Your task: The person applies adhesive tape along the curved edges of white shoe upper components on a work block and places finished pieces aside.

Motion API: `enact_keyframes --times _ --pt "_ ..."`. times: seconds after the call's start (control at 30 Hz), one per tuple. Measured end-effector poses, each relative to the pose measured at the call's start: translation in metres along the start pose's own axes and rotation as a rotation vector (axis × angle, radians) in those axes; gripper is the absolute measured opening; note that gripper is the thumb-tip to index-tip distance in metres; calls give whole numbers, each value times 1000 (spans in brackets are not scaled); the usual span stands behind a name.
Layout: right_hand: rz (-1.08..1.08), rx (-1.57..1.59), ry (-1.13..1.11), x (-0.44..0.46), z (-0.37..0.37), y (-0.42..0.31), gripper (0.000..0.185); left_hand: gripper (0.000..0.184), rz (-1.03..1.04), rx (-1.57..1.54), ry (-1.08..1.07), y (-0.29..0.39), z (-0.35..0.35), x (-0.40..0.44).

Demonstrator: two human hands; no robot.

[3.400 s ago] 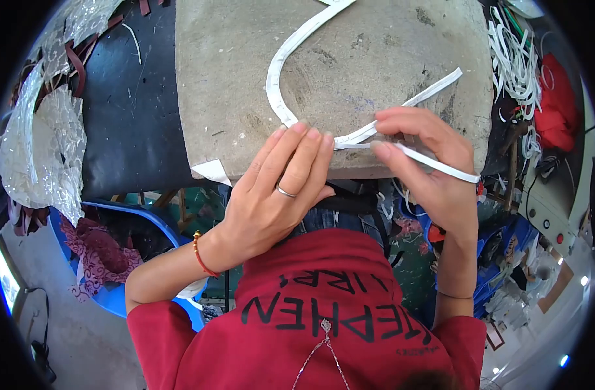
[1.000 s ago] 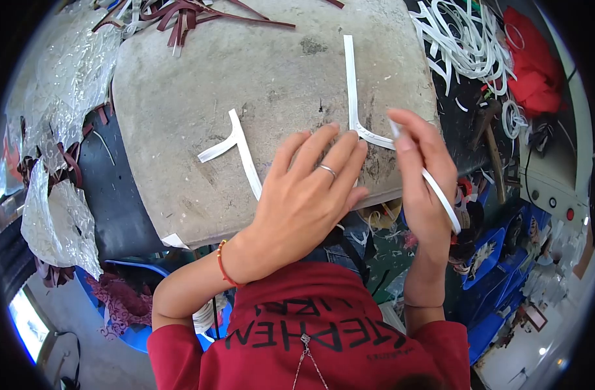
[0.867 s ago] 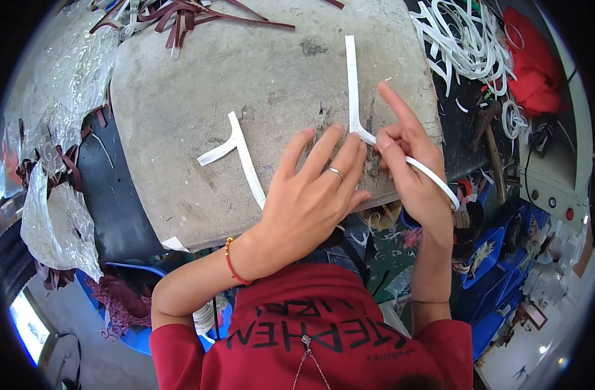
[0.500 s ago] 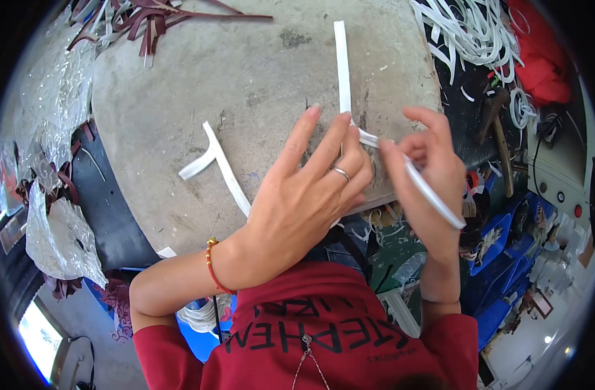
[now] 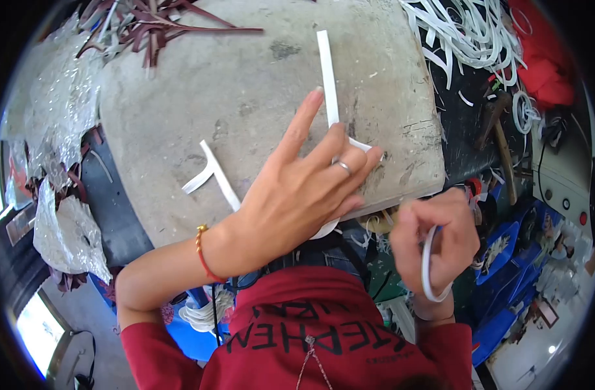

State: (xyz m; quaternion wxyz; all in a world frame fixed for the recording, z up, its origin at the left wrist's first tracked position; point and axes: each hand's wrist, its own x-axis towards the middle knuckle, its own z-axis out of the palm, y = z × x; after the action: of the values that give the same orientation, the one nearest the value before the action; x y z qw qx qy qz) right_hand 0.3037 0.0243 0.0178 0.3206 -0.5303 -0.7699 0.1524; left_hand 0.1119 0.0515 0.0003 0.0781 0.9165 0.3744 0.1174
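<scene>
A white strip (image 5: 327,71) lies on the grey work board, its lower part running under my left hand (image 5: 314,175). My left hand lies palm down over it, index finger stretched out and the other fingers partly bent, pressing near the strip. A short narrow white piece (image 5: 358,143) shows beside its fingers. Another part of white strip (image 5: 224,185) emerges left of my wrist and forks into two ends. Off the board's front edge, my right hand (image 5: 434,237) is closed on a narrow white strip (image 5: 426,270) that curls down past the wrist.
The worn grey board (image 5: 258,84) fills the middle. Maroon strips (image 5: 151,29) lie at its far left, a tangle of white strips (image 5: 463,32) at far right. A hammer (image 5: 500,146) rests to the right, near blue bins (image 5: 505,260). Clear plastic film (image 5: 57,97) hangs at left.
My right hand has moved down and toward me, away from the board, with the narrow strip curling in it. My left hand has shifted slightly; its index finger is more apart.
</scene>
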Motion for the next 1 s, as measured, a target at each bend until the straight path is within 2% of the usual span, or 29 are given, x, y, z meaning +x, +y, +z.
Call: enact_keyframes --times 0.07,0.1,0.2,0.3,0.4,0.47,0.53,0.6,0.73,0.77,0.83,0.93,0.97,1.0 --pt "7 -70 89 9 8 0 22 49 -114 -197 33 -2 -2 -3" --pt "-5 -129 52 8 20 9 26 46 -172 -283 67 -6 -3 -3" --pt "-125 -197 155 0 46 7 24 44 -255 -624 165 -30 -3 -23" --pt "-23 -59 117 5 46 4 18 41 -287 -451 286 -50 -28 -32" --pt "383 297 -63 29 27 0 13 34 -317 -278 388 -77 -54 -31" --pt "221 294 119 66 12 20 11 30 -327 -207 452 -104 -71 -26" --pt "231 249 282 111 -12 50 10 24 -289 -82 541 -141 -87 -14" --pt "118 255 411 152 -44 112 11 16 -221 7 640 -182 -102 7" --pt "273 -92 411 198 -89 239 26 20 -278 254 548 -263 -108 68" --pt "286 -197 445 199 -88 234 27 23 -298 334 502 -288 -101 87" --pt "311 -406 512 194 -77 207 31 18 -158 368 658 -326 -80 123" --pt "114 -255 511 175 -55 174 29 18 -199 437 592 -344 -74 153" --pt "147 -204 478 168 -49 161 28 12 -282 473 408 -349 -80 160" --pt "181 -152 444 162 -46 147 27 12 -331 409 474 -344 -88 162"
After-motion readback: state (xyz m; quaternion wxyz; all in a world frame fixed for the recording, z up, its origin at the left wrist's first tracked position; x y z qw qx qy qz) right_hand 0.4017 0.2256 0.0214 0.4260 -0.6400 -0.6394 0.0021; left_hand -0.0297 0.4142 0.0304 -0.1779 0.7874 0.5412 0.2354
